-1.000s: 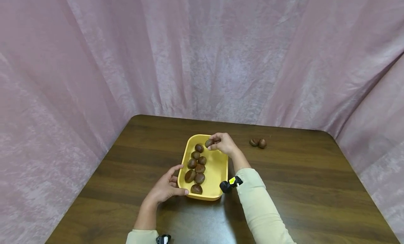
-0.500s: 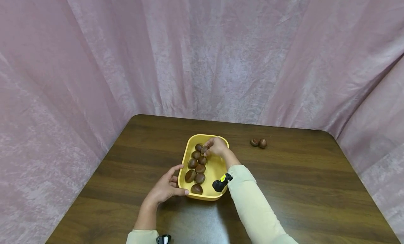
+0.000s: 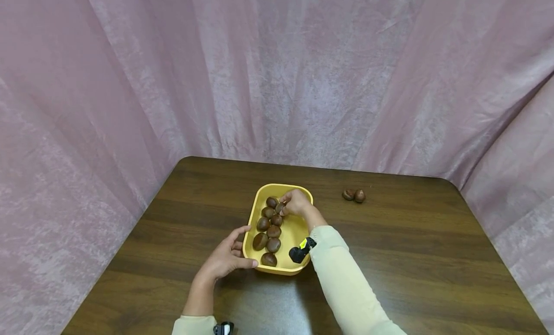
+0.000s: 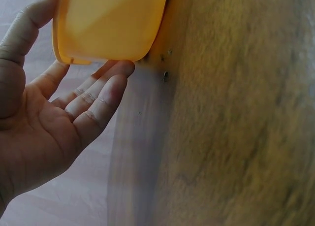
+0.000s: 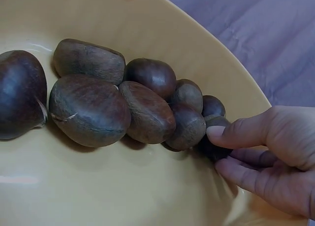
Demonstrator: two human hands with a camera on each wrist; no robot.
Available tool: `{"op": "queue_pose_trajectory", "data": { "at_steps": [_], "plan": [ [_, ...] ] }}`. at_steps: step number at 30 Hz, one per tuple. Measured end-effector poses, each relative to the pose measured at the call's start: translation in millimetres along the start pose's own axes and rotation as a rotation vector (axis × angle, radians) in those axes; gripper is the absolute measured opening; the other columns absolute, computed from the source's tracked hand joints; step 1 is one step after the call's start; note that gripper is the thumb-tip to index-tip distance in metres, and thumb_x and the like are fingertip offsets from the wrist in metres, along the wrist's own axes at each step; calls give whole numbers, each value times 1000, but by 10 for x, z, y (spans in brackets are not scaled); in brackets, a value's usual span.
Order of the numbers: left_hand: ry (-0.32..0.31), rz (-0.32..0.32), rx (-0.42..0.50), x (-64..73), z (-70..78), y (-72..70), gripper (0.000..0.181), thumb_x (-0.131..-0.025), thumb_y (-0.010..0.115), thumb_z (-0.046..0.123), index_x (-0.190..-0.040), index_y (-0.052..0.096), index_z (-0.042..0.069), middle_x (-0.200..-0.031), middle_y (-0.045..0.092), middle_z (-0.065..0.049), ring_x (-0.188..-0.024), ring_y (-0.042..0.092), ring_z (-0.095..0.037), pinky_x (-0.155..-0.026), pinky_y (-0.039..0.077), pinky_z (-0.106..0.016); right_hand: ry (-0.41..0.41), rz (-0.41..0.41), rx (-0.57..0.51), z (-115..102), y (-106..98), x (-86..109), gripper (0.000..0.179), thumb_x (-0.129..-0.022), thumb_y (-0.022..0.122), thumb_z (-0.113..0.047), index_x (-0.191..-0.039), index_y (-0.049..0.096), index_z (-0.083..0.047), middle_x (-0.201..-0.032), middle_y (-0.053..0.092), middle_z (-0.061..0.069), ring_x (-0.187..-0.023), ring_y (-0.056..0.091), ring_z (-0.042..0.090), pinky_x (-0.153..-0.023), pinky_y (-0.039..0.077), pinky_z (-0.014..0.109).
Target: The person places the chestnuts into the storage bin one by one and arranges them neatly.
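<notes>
A yellow plastic box [image 3: 295,238] holds several brown chestnuts [image 3: 274,231], lined up in two uneven rows along its left side. In the head view my left hand [image 3: 228,254] grips the box's near left corner, thumb at the near rim and index finger at the left rim. The left wrist view shows that hand [image 4: 54,122] with fingers against the outer wall. My right hand [image 3: 297,203] reaches inside the far part of the box. Its thumb and fingers pinch a chestnut [image 5: 210,146] at the far end of the rows, beside the others; the fingers partly cover it.
Two chestnuts [image 3: 359,196] lie side by side on the brown wooden table [image 3: 415,229], right of the box. A pink curtain [image 3: 303,84] hangs behind the table and at both sides.
My right hand has moved left and down into the box with the chestnut, bringing it against the row, and then stayed nearly still. My left hand keeps its place on the corner.
</notes>
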State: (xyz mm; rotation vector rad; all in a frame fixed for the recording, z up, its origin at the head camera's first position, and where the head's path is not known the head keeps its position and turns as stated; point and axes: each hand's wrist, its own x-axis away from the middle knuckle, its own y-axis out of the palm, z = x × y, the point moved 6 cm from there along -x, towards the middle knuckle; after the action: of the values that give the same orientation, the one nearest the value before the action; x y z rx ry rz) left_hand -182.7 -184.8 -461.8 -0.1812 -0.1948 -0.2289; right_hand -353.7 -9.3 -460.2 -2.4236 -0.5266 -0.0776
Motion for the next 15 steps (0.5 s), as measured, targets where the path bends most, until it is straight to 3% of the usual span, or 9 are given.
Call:
{"op": "queue_pose_trajectory", "data": {
  "at_steps": [10,15],
  "plan": [
    [-2,-3,5,4,12,3,94,-67,83,3,-144,30,10,-107,53,-27,-85,62,-27,-67,49,-36,-14,20,47,-65,-46,109,37,-74,76,0,-110,67,-2,-106,65,12,-102,57,27,-85,45,34],
    [3,-11,19,4,11,-3,94,-67,82,3,-144,29,10,-108,52,-28,-86,62,-28,-68,49,-36,-53,26,-23,-177,-150,307,39,-79,73,-2,-117,64,-2,-112,60,16,-101,55,28,-83,45,38]
  ]
}}
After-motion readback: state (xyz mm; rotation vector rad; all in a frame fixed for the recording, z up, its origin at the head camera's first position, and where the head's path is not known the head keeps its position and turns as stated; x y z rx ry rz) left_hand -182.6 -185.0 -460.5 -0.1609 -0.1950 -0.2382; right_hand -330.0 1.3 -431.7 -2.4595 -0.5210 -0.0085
